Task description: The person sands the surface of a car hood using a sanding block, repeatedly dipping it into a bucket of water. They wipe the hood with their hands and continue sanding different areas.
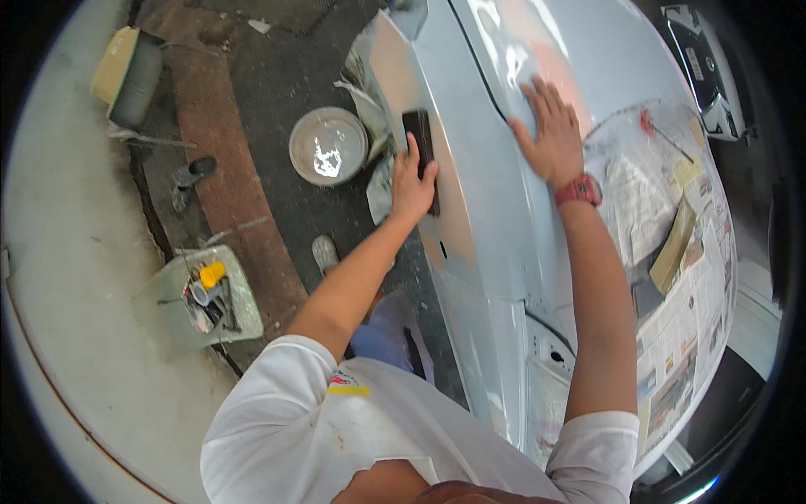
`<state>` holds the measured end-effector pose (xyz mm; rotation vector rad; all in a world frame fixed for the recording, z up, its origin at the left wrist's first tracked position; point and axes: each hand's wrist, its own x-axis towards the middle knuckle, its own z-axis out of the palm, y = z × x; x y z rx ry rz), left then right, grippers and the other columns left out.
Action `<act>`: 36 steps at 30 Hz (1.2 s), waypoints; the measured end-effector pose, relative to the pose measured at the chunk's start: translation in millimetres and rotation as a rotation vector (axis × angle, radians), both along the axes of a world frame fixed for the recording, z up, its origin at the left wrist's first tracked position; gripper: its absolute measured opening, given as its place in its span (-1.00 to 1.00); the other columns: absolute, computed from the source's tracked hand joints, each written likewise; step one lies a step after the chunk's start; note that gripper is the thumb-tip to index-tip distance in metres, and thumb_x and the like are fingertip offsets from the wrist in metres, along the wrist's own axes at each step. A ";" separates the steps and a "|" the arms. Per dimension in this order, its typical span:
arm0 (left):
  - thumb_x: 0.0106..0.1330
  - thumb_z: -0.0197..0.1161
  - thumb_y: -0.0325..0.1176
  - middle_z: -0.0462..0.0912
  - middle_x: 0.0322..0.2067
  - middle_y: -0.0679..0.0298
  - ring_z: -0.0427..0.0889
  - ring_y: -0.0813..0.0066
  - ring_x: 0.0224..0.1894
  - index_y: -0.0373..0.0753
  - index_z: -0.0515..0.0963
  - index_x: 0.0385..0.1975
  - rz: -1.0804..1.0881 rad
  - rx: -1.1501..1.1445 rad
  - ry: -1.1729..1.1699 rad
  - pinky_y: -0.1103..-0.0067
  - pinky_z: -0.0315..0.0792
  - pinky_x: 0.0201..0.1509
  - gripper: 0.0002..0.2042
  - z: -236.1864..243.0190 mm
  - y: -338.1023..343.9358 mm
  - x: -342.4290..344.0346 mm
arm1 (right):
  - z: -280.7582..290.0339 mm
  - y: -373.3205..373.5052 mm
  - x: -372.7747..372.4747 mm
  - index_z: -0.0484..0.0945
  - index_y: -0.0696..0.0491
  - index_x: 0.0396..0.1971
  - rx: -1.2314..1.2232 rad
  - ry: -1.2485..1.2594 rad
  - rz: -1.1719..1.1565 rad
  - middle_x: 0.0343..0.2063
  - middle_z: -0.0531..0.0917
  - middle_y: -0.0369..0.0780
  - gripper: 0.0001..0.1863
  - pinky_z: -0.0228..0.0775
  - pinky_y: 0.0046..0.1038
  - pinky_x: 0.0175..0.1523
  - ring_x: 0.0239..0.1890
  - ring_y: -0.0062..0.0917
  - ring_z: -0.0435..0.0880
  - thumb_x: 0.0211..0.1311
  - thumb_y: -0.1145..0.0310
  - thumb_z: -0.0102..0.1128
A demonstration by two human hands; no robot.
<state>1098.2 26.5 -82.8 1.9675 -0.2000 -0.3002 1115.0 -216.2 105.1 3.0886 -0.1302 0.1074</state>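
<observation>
My left hand point(410, 186) grips a long black sanding block point(416, 124), pressing it to the side of a pale grey-blue car body point(470, 185). Under and around the block runs a tan patch point(452, 206) on the panel. Fingers spread, my right hand point(554, 139) lies flat on the car's upper surface, beside a pinkish patch point(546, 50). That wrist wears a red watch point(579, 191).
Left of the car, a round basin of cloudy water point(329, 144) stands on the dark floor. A pale tub point(243, 290) holds tools and a yellow cup point(212, 274). Newspaper point(684, 328) and plastic sheeting cover the right side, with a red-handled screwdriver point(667, 136) on top.
</observation>
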 end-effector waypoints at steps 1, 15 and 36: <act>0.52 0.20 -0.16 0.35 0.33 -0.28 0.40 -0.31 0.28 -0.15 -0.04 0.63 0.036 0.010 -0.011 0.14 0.27 0.42 -0.22 1.6 -2.8 -6.3 | -0.1 -1.5 2.0 0.34 -0.13 0.47 -0.018 -0.012 0.012 0.56 0.25 -0.26 -0.31 -0.03 0.03 0.60 0.61 -0.27 0.13 0.47 -0.16 0.05; 0.52 0.15 -0.05 0.33 0.39 -0.11 0.38 -0.22 0.34 -0.11 0.13 0.59 0.115 0.091 0.060 0.12 0.28 0.45 -0.30 3.3 -20.5 -44.2 | -11.9 -12.6 -8.3 0.33 -0.12 0.48 -0.087 -0.034 0.021 0.56 0.24 -0.24 -0.29 0.04 0.01 0.58 0.60 -0.28 0.15 0.48 -0.20 0.01; 0.47 0.25 -0.12 0.53 0.12 -0.05 0.49 -0.09 0.18 -0.10 0.46 0.42 0.544 0.046 -0.062 0.25 0.40 0.28 -0.46 -17.4 -43.5 -29.9 | -20.1 -26.1 0.6 0.36 -0.01 0.45 0.006 -0.049 0.198 0.51 0.31 -0.14 -0.32 0.10 -0.04 0.54 0.56 -0.20 0.22 0.51 -0.11 0.03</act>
